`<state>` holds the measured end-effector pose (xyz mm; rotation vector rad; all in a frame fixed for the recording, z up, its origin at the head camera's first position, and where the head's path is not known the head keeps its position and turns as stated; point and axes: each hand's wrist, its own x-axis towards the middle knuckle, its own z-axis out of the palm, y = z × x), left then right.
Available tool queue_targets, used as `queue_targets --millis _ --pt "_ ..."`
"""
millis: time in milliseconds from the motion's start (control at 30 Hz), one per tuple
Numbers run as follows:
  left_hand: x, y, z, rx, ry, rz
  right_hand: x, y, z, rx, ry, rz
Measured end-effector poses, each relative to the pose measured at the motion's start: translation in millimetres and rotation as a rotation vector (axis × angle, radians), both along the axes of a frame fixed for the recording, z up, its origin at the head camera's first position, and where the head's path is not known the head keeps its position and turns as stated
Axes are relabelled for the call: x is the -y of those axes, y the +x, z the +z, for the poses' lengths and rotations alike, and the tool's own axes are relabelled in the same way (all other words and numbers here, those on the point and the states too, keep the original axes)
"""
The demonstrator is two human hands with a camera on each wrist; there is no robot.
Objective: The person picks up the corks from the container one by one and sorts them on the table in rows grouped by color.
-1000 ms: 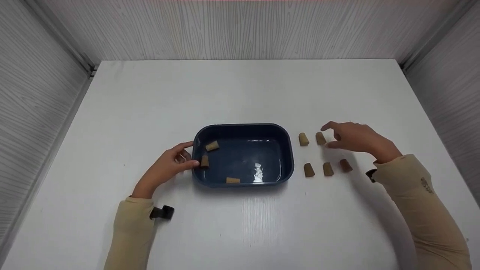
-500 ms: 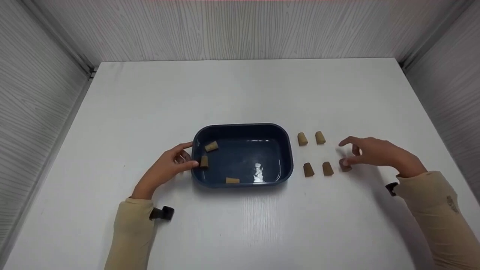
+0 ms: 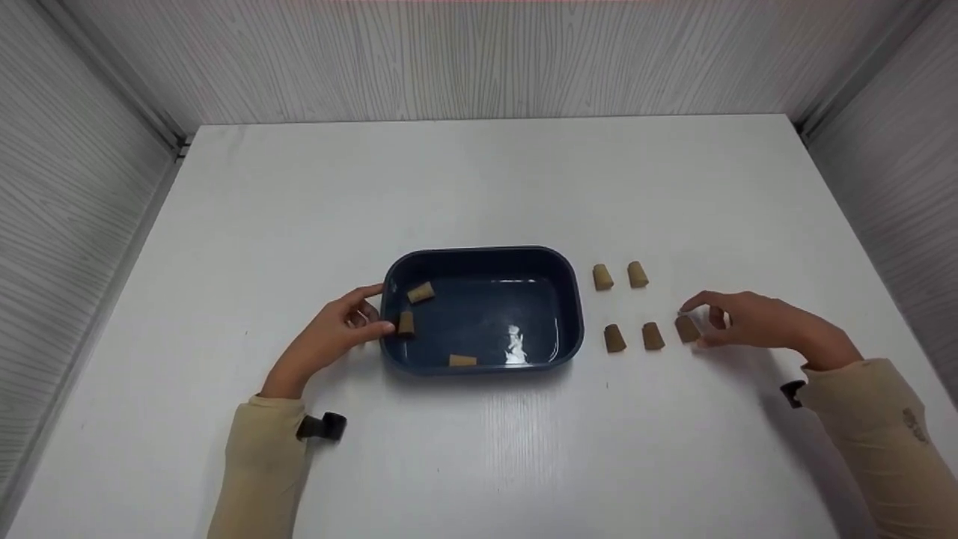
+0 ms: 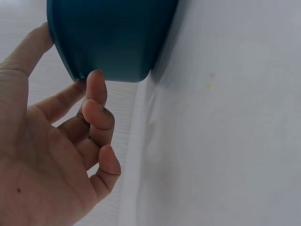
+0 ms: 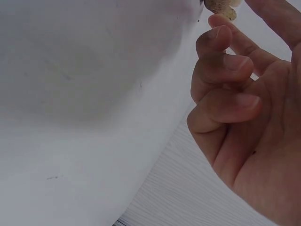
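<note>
Now dark cork between right fingers, pinch unclear; left fingers, spread, touch tray.

In the left wrist view the top edge crops the blue tray at eleven o'clock, in the right wrist view a cork at one, and at the head view's four o'clock the sleeve print is too small to read.

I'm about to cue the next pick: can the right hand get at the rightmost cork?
Probably yes: the right hand is at the rightmost cork, thumb and forefinger either side, nothing visible blocking it.
</note>
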<state>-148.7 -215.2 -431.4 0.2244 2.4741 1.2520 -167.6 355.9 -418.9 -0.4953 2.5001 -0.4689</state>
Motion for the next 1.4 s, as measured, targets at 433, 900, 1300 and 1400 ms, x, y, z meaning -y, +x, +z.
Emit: queue_targets --millis 433,900,1300,1400 --pt "0.3 -0.5 -2.5 -0.003 0.018 -0.01 -2.1 3.9 -4.8 -0.049 0.021 -0.007" --pt "-0.2 0.2 -1.2 -0.005 0.01 -0.011 -1.0 5.9 -5.1 -0.016 0.037 0.011" --pt "0.3 -1.1 -4.7 -0.009 0.036 -0.011 -2.3 8.3 10.1 -0.042 0.026 0.009" --pt "0.8 -0.6 -3.6 -0.008 0.021 0.0 1.2 6.3 24.2 -0.091 0.026 0.004"
